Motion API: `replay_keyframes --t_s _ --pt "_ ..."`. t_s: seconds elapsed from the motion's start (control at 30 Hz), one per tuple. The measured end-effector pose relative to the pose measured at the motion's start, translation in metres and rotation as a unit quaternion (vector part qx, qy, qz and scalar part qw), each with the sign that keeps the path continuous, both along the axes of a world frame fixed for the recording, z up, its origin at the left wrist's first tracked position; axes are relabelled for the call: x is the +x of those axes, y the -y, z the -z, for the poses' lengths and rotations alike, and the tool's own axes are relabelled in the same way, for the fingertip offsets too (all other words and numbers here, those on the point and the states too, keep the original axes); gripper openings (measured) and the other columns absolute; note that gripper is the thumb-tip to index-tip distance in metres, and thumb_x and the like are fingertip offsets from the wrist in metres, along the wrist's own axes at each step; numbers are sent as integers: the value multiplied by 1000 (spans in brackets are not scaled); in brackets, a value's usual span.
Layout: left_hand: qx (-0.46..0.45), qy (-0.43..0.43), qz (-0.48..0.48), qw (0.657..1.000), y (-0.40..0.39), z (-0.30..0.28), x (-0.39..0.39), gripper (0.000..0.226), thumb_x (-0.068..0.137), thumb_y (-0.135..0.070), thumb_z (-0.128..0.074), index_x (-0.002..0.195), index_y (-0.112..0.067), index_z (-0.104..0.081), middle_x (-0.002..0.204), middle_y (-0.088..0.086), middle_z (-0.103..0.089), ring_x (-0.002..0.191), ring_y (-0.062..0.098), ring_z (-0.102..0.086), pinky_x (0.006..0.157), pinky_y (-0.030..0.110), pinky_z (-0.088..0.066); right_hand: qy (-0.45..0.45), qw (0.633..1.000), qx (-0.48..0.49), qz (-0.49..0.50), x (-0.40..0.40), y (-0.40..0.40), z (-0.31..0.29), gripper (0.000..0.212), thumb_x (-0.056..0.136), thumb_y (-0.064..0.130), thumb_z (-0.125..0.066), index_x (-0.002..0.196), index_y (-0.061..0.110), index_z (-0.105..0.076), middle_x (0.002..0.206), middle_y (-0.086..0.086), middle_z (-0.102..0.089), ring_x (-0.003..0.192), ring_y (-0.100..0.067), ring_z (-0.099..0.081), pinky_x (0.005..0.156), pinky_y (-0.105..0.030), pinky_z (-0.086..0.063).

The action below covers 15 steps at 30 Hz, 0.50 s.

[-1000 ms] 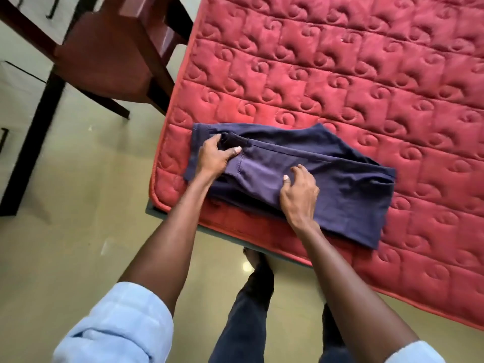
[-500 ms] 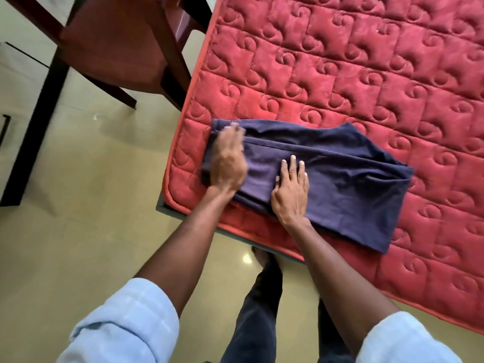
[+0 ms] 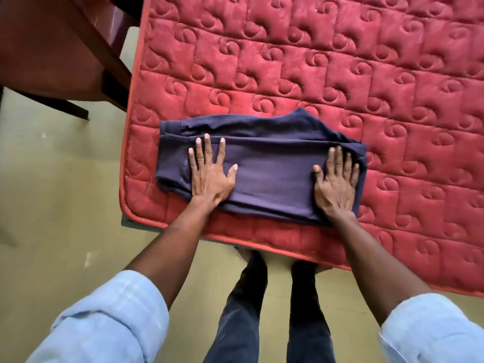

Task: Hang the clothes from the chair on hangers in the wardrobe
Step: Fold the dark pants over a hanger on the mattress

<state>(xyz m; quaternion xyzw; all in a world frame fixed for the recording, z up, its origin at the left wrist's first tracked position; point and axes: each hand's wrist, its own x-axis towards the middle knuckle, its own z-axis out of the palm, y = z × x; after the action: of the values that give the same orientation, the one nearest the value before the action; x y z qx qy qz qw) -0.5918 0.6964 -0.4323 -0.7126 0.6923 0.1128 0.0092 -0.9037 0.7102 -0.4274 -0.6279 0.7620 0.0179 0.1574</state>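
Hands lay flat on the garment [image 3: 275, 174], one per end, w/ fingers straight and spread, pressing not gripping. Left hand [image 3: 209, 176] sat near the left end, fingertips reaching the long fold line; right hand [image 3: 336, 184] covered the right end, fingers closer together, thumb out toward the middle. Probably that spacing was for smoothing: palms at both ends keep the layers from sliding while the cloth is flattened, and the fold edge stays straight.

Garment was on the mattress [image 3: 314, 74], at its near left corner, close to the edge where the person stood. Likely put there b/c the quilted top gives a wide flat surface at hand height.

Garment itself: dark navy/purple, soft knit-looking fabric, folded lengthwise into a long rectangle, several layers thick. Upper layer was narrower, so a strip of the lower layer showed along the far side, w/ a small peak sticking up toward the right. Left end showed stacked edges, slightly uneven; right end had layers bunched near the fingers. Surface between the hands looked smooth, few wrinkles. Couldn't tell what kind of garment it was.

Chair [image 3: 52, 48], dark red-brown wood, stood just left of the mattress corner; no clothes visible on the part in view. No hanger or wardrobe in view, so hanging prob. not yet started for this piece.
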Motion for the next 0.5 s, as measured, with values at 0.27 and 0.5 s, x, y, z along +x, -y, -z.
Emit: replay_keyframes --t_s 0.27,0.5 --pt "-58 -112 238 963 15 -4 -128 49 93 -24 -42 137 -8 -54 149 21 -42 142 39 -34 117 55 -25 49 997 -47 34 -4 -21 -2 60 100 39 -25 152 9 -28 160 -14 -22 148 -32 -18 119 -42 -6" --pt "-61 -250 149 955 80 -24 -220 21 86 -32 -63 95 -17 -74 100 4 -67 105 31 -56 91 39 -35 174 885 -144 407 -16 -71 -16 31 88 17 -57 110 -4 -61 109 -26 -60 105 -42 -54 94 -44 -35"
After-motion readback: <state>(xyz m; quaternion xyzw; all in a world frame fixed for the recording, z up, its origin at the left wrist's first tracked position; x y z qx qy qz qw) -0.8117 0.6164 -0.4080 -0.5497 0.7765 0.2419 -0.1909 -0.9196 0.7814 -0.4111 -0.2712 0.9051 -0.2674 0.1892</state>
